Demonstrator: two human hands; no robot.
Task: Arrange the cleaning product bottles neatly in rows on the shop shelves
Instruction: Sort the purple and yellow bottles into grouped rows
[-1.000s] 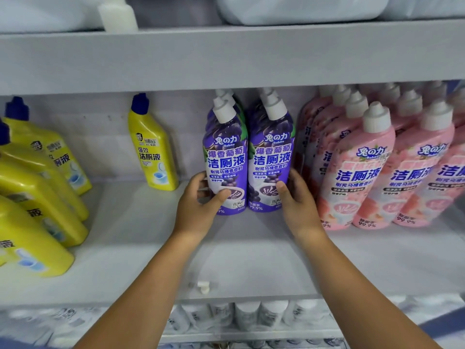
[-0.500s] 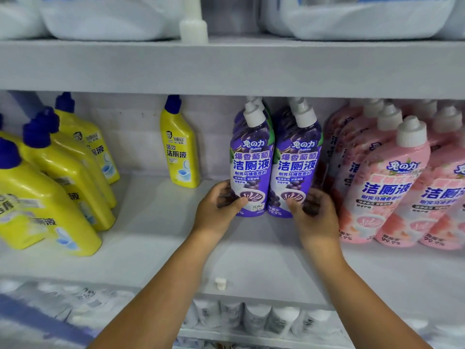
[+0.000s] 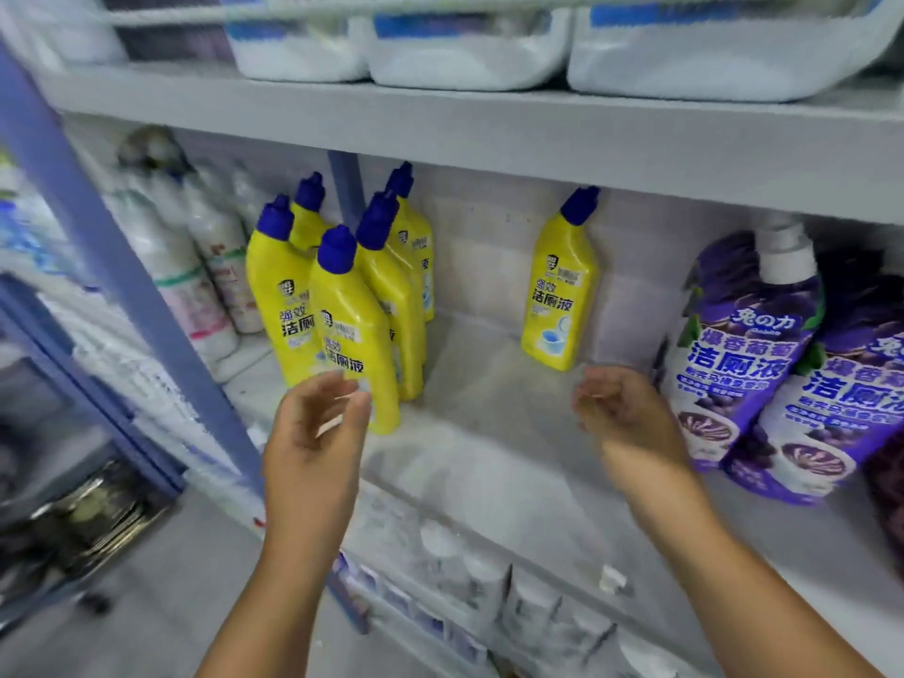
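Note:
A cluster of several yellow bottles [image 3: 342, 310] with blue caps stands at the left of the middle shelf [image 3: 489, 462]. One lone yellow bottle [image 3: 560, 291] leans at the shelf's back. Purple bottles [image 3: 743, 354] stand at the right. My left hand [image 3: 313, 423] hovers just in front of the nearest yellow bottle, fingers loosely curled, holding nothing. My right hand [image 3: 621, 413] floats over the bare shelf between the lone yellow bottle and the purple ones, also empty.
A blue upright post [image 3: 122, 296] divides this bay from white bottles [image 3: 195, 266] to the left. Large white containers [image 3: 464, 46] sit on the shelf above. White bottles [image 3: 489, 579] fill the shelf below. A small white clip [image 3: 611, 577] sits on the shelf's front edge.
Both hands have let go of the purple bottles and drawn back to the left. My view has swung left, bringing the yellow bottles to the middle.

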